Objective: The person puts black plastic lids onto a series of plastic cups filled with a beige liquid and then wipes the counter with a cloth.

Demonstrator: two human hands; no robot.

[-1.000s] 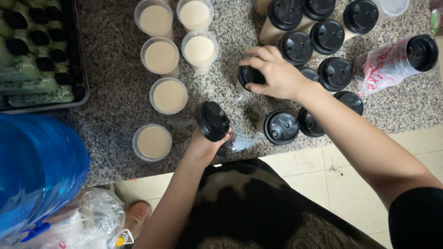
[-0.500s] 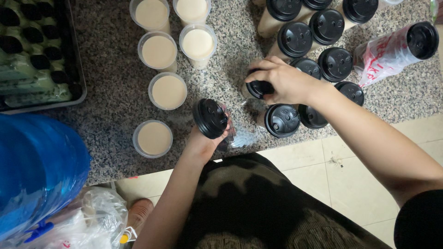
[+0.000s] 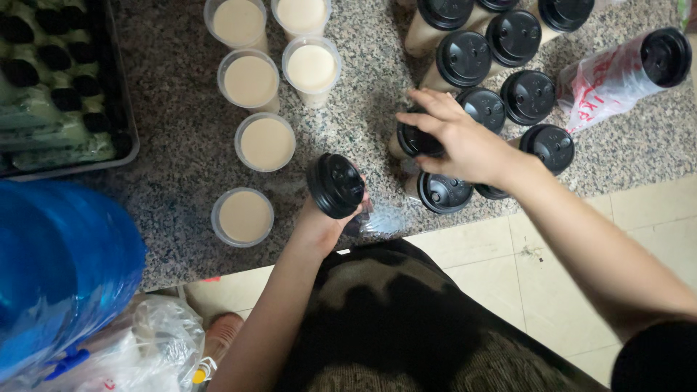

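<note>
Granite counter (image 3: 181, 145) holds open milky cups (image 3: 266, 142) left of the capped ones. Left hand (image 3: 327, 221) grips a stack of lids (image 3: 335, 185) — right hand (image 3: 465, 145), fingers together, presses a lid (image 3: 415, 139) onto its cup.

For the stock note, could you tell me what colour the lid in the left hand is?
Black lid, clearest in the head view.

Left hand (image 3: 327, 218) raised, fingers curled in a grip; right hand (image 3: 461, 141) extended forward, palm down, fingers bent.
</note>
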